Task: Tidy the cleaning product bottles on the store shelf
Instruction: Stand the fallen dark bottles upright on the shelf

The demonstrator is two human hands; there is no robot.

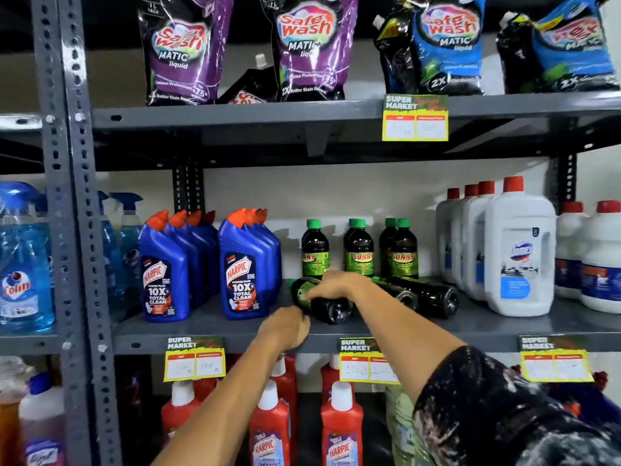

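- The fallen dark bottle [319, 302] lies on its side on the middle shelf [470, 326], base toward the camera; the right hand covers most of its upper side, and its label is too hidden to read.
- Two more toppled dark bottles [433, 297] lie just behind the right forearm, partly hidden by it; their labels cannot be read.
- The handwritten prices on the yellow "SUPER MARKET" price tags [194, 358] are too faint to make out.
- The spray bottles [23, 264] at far left are cut by the frame edge; one reads "Colin".
- Upright green-capped bottles [359, 250] read "SUNNY"; the blue toilet cleaner bottles [243, 267] read "HARPIC 10X TOTAL CLEAN".
- The pouches [311, 45] on the top shelf read "Safe wash MATIC liquid".
- The brand on the white jugs [519, 250] is blurred.
- The right hand [336, 285] rests on top of the fallen dark bottle, fingers curved loosely over it; whether it grips is unclear.
- The left hand [287, 327] is curled nearly closed at the shelf's front edge, just beside the bottle's base; I cannot tell if it touches it.
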